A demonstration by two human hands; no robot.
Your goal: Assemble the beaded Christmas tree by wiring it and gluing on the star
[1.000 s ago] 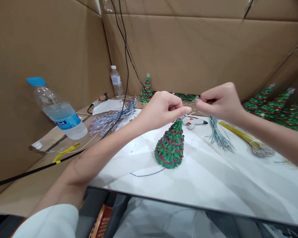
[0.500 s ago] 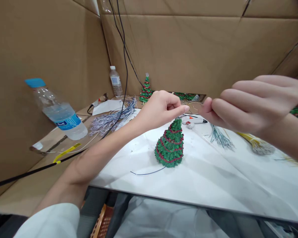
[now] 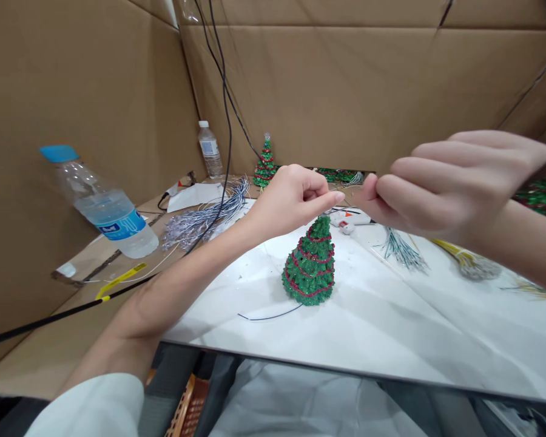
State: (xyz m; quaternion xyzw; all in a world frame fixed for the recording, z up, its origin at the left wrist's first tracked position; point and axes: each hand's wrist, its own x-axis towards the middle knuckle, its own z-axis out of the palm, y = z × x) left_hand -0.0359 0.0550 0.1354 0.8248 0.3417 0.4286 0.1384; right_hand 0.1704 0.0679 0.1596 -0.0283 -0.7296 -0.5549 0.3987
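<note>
A small green Christmas tree, wound with red trim, stands upright on the white tabletop. Just above its tip is my left hand, thumb pressed to the curled fingers. My right hand is closed in a fist, thumb side toward the left hand, with a small gap between the two. Whatever either pinch holds is too thin or too hidden to make out. From the tree's base a thin dark wire runs out to the left on the table.
Behind the hands lies a white glue gun. Wire bundles lie left and right, plus a yellow-stemmed bundle. A large water bottle and a smaller bottle are at left. Another decorated tree stands by the cardboard wall.
My right hand has moved a little to the left, narrowing the gap to my left hand. The left hand keeps its pinch above the tree, and the tree stands as before.
</note>
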